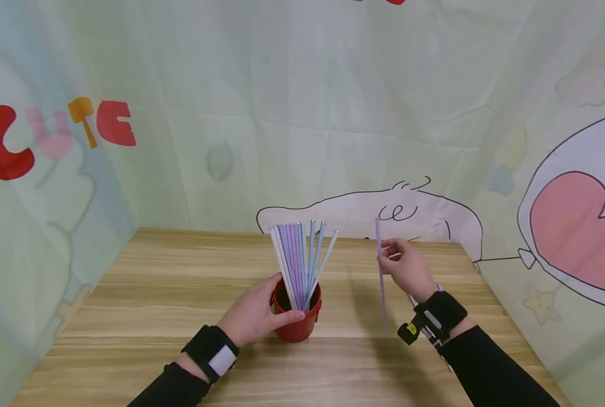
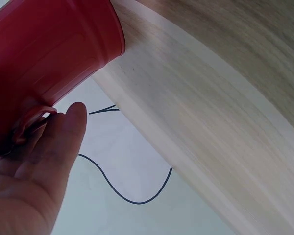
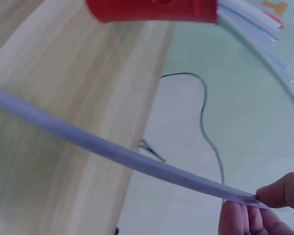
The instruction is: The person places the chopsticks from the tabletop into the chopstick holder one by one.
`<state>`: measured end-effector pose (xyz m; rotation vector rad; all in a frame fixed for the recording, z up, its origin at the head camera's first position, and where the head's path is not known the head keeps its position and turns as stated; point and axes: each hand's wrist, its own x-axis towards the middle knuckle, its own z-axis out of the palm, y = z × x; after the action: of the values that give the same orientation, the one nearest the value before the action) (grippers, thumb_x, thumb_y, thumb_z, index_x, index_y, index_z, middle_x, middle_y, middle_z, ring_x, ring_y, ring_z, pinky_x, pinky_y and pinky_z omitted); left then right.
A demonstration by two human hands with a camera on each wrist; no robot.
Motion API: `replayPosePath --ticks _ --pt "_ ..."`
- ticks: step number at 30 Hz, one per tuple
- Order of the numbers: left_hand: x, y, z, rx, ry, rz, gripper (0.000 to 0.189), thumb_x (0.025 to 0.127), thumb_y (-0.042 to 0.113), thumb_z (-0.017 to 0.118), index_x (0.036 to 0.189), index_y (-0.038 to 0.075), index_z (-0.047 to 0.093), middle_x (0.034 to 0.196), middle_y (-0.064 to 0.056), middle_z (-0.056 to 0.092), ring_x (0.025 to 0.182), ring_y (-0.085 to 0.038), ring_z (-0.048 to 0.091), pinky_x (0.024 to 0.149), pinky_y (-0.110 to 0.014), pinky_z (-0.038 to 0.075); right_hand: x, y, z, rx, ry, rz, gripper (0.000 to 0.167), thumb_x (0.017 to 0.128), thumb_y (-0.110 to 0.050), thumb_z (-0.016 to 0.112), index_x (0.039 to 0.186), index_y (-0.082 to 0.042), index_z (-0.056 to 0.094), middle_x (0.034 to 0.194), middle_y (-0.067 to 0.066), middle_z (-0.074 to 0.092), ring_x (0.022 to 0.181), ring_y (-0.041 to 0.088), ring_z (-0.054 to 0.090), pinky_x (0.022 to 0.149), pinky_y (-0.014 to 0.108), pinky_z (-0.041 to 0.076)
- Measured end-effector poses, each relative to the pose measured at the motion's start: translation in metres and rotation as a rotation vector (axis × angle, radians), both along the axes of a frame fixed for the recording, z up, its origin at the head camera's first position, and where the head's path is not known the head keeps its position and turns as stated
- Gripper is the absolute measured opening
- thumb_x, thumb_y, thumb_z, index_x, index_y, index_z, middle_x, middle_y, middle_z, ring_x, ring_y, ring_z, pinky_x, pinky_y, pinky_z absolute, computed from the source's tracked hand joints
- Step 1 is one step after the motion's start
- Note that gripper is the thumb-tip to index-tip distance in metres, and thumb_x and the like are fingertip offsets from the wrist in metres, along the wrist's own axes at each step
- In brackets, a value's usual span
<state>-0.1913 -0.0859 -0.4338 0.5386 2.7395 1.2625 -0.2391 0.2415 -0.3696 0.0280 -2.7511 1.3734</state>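
A small red bucket [image 1: 298, 332] stands on the wooden table, holding a bunch of thin straws [image 1: 296, 254] in white, purple, blue and pale green that fan out above its rim. My left hand [image 1: 253, 314] grips the bucket from the left, thumb across the front of the rim and fingers at the far side. To the right of it, my right hand [image 1: 406, 268] pinches a single long purple straw [image 1: 382, 288] between thumb and fingertips. That straw hangs nearly upright over the table. In the right wrist view the pinch [image 3: 257, 200] is near one end of it.
The wooden table [image 1: 180, 271] reaches back to a pale printed curtain [image 1: 282, 113] with cartoon figures and coloured letters. Something pale and thin shows partly behind the right wrist. Both wrists wear black straps, with a small camera [image 1: 409, 332] on the right one.
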Motion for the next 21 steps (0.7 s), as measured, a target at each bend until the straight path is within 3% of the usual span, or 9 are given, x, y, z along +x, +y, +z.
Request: replayPosePath --ticks 14,21 --pt "-0.001 0.001 0.0 0.009 -0.001 -0.008 0.095 0.077 0.068 0.077 0.155 0.03 0.039 0.147 0.001 0.058 0.128 -0.027 0.062 0.103 -0.055 0.053 0.004 -0.031 0.051 -0.248 0.169 -0.006 0.034 0.099 -0.016 0.065 0.128 -0.001 0.055 0.11 0.014 0.061 0.088 0.015 0.069 0.079 0.023 0.062" --pt "0.0 0.001 0.0 0.011 0.005 -0.014 0.093 0.078 0.068 0.076 0.155 0.031 0.039 0.147 0.001 0.058 0.128 -0.027 0.062 0.103 -0.055 0.054 0.005 -0.048 0.065 -0.3 0.231 -0.017 0.033 0.098 -0.015 0.067 0.127 -0.006 0.055 0.106 0.009 0.06 0.088 0.018 0.069 0.081 0.024 0.062"
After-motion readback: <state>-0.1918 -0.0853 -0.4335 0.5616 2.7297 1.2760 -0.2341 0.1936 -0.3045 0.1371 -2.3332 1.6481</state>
